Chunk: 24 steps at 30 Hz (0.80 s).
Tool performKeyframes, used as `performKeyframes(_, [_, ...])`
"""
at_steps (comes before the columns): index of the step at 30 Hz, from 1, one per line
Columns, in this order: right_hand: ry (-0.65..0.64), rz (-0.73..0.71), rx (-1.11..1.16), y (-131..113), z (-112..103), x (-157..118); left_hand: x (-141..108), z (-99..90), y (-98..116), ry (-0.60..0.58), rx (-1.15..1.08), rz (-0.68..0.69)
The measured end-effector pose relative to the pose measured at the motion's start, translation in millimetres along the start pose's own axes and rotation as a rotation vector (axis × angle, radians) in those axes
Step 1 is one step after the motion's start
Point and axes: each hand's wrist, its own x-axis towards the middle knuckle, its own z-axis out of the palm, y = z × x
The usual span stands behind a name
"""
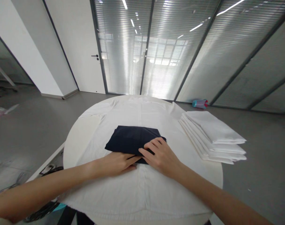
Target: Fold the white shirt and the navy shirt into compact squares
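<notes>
A folded dark navy cloth (pixel 133 137), which looks like a garment, lies on a white shirt (pixel 114 193) spread flat over a round white table (pixel 71 140). My left hand (pixel 120 163) is at the cloth's near edge, its fingers partly hidden under the upper layer and its thumb below. Fingers bent, my right hand (pixel 160 156) grips the cloth's near right corner. Part of a lower dark layer shows between the two hands.
Several folded white cloths (pixel 212 134) are stacked at the table's right edge, partly overhanging it. A striped blue and red object (pixel 200 104) lies on the floor by the glass wall. Black cables (pixel 42 209) are under the table at left.
</notes>
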Motion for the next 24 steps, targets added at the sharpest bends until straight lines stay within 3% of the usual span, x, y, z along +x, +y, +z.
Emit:
performKeyframes(4, [-0.043, 0.088, 0.002, 4, 6, -25, -24, -16.6, 2, 0.164, 0.187, 0.149])
performKeyframes(7, [-0.045, 0.154, -0.031, 4, 10, -37, -33, -17.7, -7, 0.271, 0.283, -0.022])
performKeyframes(10, [0.001, 0.160, -0.066, 1, 14, -41, -32, -12.5, -13, 0.261, 0.279, -0.192])
performKeyframes(15, [0.152, 0.063, -0.053, 4, 17, -44, -32, -4.0, -10, 0.282, 0.264, -0.190])
performKeyframes(19, [0.045, -0.022, 0.020, 5, 12, -49, -36, -2.9, -11, 0.243, 0.234, -0.170])
performKeyframes(21, [-0.014, 0.047, 0.074, 3, 4, -44, -33, -9.2, -13, 0.189, 0.185, -0.158])
performKeyframes(24, [-0.002, 0.232, 0.181, 0, -10, -20, -14, -26.3, -20, 0.126, 0.056, -0.199])
